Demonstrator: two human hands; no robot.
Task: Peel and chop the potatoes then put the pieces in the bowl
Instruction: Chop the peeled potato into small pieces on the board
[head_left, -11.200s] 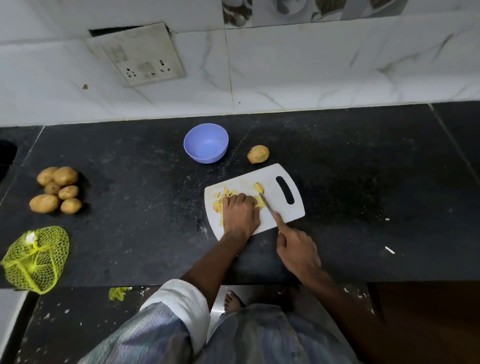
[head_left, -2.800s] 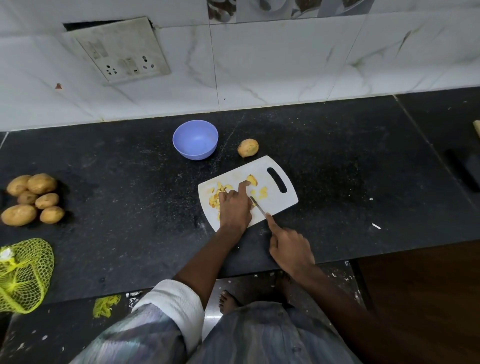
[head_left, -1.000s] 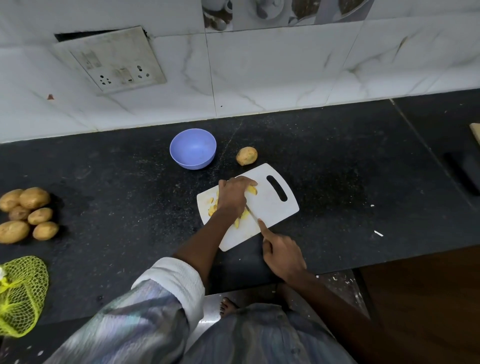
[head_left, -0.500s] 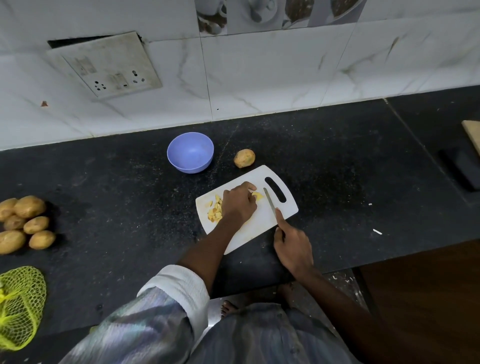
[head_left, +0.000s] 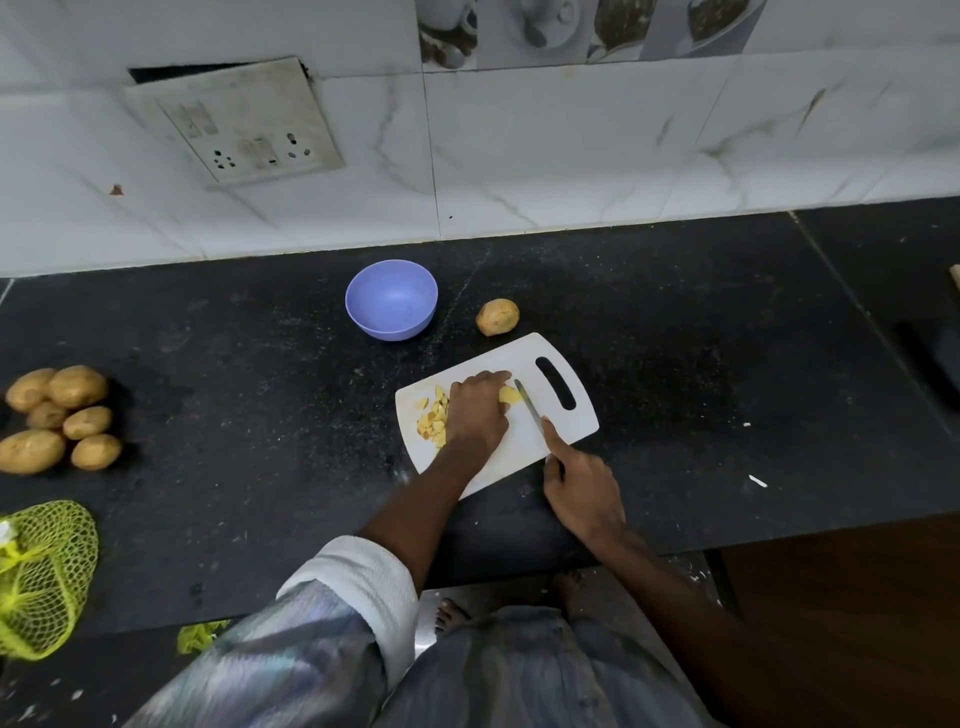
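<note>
No brand, label or legible writing showed anywhere. The left hand (head_left: 475, 410) lay on the white cutting board (head_left: 558, 439), its fingers curled over a peeled yellow potato piece (head_left: 510, 396) and pinning it down. The right hand (head_left: 582, 488) gripped a knife (head_left: 529, 406), index finger stretched along the blade's back, the blade standing just beside the held piece. Chopped potato pieces (head_left: 432, 421) lay heaped on the board's left part, next to the left hand. The blue bowl (head_left: 391, 299) stood on the dark surface (head_left: 727, 395) beyond the board with nothing inside. One unpeeled potato (head_left: 497, 317) sat near the board's far edge, and a cluster of whole potatoes (head_left: 60, 418) lay well apart at the left, above a yellow net bag (head_left: 44, 577).
</note>
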